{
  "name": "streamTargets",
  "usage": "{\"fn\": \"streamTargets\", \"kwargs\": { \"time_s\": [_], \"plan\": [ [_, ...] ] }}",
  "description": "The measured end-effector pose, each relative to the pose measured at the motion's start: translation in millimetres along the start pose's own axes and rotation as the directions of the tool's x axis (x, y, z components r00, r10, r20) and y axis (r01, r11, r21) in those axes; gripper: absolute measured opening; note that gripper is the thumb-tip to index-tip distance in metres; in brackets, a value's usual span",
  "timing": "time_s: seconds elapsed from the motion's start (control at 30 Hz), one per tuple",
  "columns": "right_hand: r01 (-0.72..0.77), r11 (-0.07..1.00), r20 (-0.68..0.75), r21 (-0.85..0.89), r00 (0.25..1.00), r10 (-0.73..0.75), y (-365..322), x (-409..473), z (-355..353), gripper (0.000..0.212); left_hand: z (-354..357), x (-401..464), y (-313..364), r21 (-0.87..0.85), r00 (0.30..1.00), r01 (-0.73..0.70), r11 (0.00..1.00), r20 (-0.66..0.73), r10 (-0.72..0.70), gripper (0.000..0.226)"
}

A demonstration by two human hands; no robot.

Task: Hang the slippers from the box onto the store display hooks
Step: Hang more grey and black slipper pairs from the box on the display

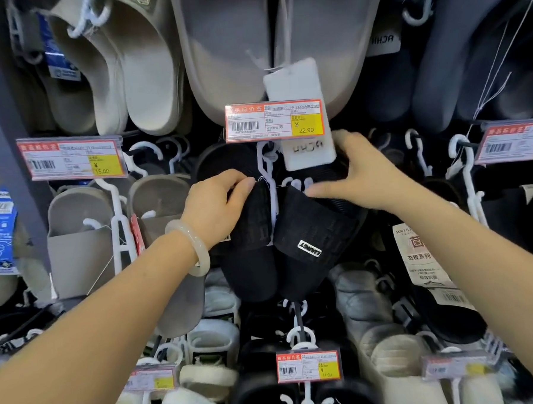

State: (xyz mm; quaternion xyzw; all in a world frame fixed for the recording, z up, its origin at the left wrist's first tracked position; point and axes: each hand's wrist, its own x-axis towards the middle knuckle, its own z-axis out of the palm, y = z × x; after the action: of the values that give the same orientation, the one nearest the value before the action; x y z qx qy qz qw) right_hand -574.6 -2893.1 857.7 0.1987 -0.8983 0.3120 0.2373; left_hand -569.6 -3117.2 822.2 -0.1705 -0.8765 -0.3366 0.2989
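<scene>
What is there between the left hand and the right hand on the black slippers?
In the head view, the white plastic hanger runs down between the left hand and right hand, over the black slippers.

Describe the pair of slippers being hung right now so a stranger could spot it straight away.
Find the price tag reading 22.90 at the middle of the wall. Directly under it, both hands grip black slippers on a white hanger. Unlike neighbouring grey pairs, one strap has a small white label.
</scene>
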Motion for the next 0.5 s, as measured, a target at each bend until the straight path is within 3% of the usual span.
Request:
{"fn": "streamTargets", "kwargs": {
  "time_s": [0.03, 0.17, 0.23, 0.33, 0.5],
  "plan": [
    [-0.013, 1.000, 0.023, -0.021, 1.000, 0.014, 7.5, -1.0, 1.7, 0.079, 0.4, -0.7, 0.9, -0.002, 1.000, 0.012, 1.000, 0.003, -0.012, 0.025],
    [-0.042, 0.998, 0.031, 0.041, 0.999, 0.041, 21.2, -0.4, -0.6, 0.053, 1.1, -1.0, 1.8, 0.046, 0.997, 0.055, 0.997, 0.045, -0.057, 0.052],
    [-0.029, 0.995, 0.056, 0.091, 0.998, 0.024, 19.9, 2.9, -7.1, 0.048, -0.6, 1.5, 0.9, 0.030, 0.994, 0.060, 0.998, 0.086, -0.062, 0.054],
    [-0.042, 0.992, 0.145, 0.122, 0.989, 0.024, 16.2, 10.8, -19.8, 0.050, -2.2, 4.2, -1.8, 0.059, 0.987, -0.012, 0.998, 0.162, 0.002, 0.050],
    [-0.108, 0.974, 0.252, 0.197, 0.966, 0.056, 18.8, 26.6, -25.6, 0.051, -0.4, 9.4, -7.7, 0.252, 0.978, -0.148, 0.956, 0.182, 0.103, 0.085]
  ]
}}
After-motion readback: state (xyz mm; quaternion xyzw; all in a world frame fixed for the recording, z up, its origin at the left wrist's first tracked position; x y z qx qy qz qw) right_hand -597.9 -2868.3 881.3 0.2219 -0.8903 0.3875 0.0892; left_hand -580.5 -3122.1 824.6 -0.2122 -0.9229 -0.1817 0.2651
